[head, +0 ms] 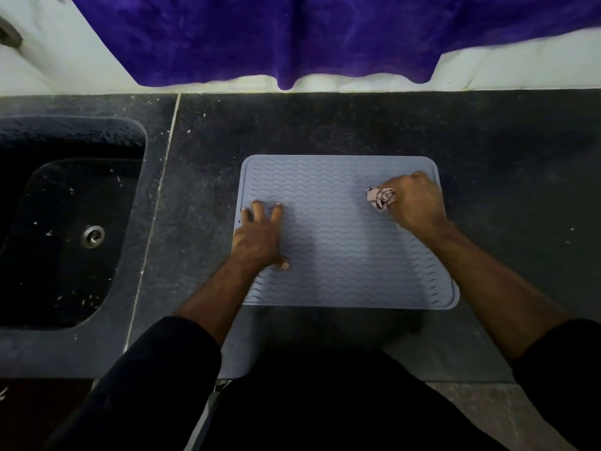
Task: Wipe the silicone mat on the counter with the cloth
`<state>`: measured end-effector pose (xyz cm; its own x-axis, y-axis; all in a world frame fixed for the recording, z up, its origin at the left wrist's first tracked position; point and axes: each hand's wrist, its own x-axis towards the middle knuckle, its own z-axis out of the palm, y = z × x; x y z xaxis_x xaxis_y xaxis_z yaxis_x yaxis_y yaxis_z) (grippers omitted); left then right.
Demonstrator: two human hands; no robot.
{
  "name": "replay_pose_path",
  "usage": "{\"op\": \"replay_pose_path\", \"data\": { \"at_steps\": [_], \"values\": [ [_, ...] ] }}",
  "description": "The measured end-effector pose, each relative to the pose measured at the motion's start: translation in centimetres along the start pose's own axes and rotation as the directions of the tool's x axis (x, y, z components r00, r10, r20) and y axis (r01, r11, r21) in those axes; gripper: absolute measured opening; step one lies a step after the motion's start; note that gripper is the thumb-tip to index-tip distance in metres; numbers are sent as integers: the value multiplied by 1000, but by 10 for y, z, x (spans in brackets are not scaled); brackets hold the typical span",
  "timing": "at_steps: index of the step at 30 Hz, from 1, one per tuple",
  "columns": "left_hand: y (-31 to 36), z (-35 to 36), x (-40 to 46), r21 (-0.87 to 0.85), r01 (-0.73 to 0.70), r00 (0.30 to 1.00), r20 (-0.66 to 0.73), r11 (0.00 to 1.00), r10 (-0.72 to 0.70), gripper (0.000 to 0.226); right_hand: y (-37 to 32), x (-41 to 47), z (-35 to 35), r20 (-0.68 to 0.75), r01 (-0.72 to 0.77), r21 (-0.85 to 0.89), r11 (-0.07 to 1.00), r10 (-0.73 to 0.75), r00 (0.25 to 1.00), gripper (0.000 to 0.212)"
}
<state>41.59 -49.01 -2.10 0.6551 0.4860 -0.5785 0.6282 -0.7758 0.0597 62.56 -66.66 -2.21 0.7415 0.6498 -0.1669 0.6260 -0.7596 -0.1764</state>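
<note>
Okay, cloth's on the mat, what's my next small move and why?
Probably drag the cloth leftward across the mat. Your right hand grips it near the far right corner, the left hand pins the left edge, and the ridges between look unwiped.

Silicone mat matt, wavy-ribbed; counter speckled stone (dull); cloth soft, crumpled; drain shiny metal.

This was a kitchen in a home. A dark stone counter ran along a white wall. A black sink with a round metal drain was set into it. A purple towel hung above the counter.
</note>
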Motion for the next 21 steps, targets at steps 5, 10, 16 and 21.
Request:
{"op": "replay_pose_path", "data": {
  "at_steps": [5,10,16,21],
  "values": [
    [3,-3,0,30,4,1000,11,1000,-5,125,-48,8,0,-112,100,50,994,-94,989,15],
    [1,-4,-2,8,0,1000,23,1000,0,125,-40,1,10,-40,144,-40,989,-146,988,26],
    [2,-3,-2,24,-4,1000,18,1000,4,123,20,-2,-5,-28,31,-54,998,-33,999,35],
    [4,-3,1,35,6,1000,27,999,-7,125,2,-3,-13,-95,116,-59,991,-121,988,22]
  ]
}}
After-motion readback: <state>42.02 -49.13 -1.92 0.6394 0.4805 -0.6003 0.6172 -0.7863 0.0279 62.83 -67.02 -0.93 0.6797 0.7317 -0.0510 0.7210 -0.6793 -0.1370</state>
